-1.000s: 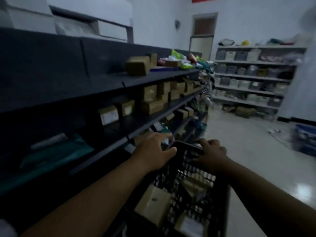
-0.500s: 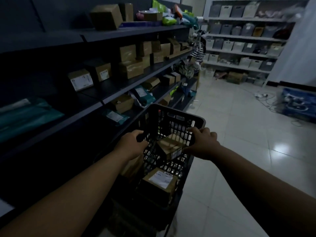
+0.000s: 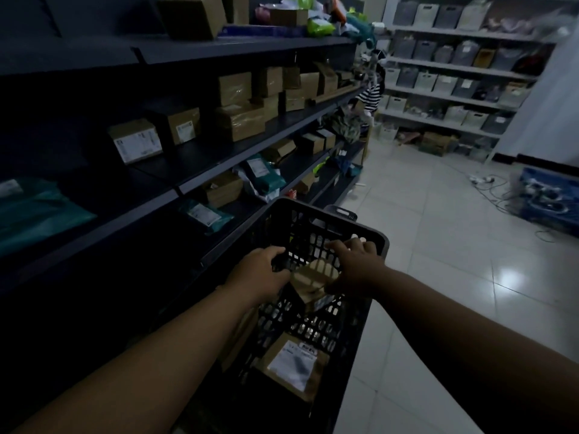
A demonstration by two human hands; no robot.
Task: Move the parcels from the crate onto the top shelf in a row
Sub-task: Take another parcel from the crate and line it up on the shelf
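A black lattice crate (image 3: 363, 228) stands on the floor beside the dark shelving. Inside it, both hands close around a small brown cardboard parcel (image 3: 313, 281): my left hand (image 3: 261, 275) presses its left side and my right hand (image 3: 355, 267) covers its top right. Lower in the crate lies a flat parcel with a white label (image 3: 293, 366); another brown parcel sits half hidden under my left forearm. The top shelf (image 3: 244, 47) runs along the upper left, bearing a cardboard box (image 3: 191, 14) and a heap of soft bags further along.
The middle shelves hold several cardboard boxes (image 3: 239, 120) and teal mailer bags (image 3: 264, 173). A person in a striped top (image 3: 371, 97) is at the shelving's far end. White racks with grey bins (image 3: 448, 83) line the back wall. A blue crate (image 3: 548, 195) and cables lie on the tiled floor at right.
My view has dropped from the shelves toward the crate. Both hands left the crate's rim and came together inside it around the small parcel.
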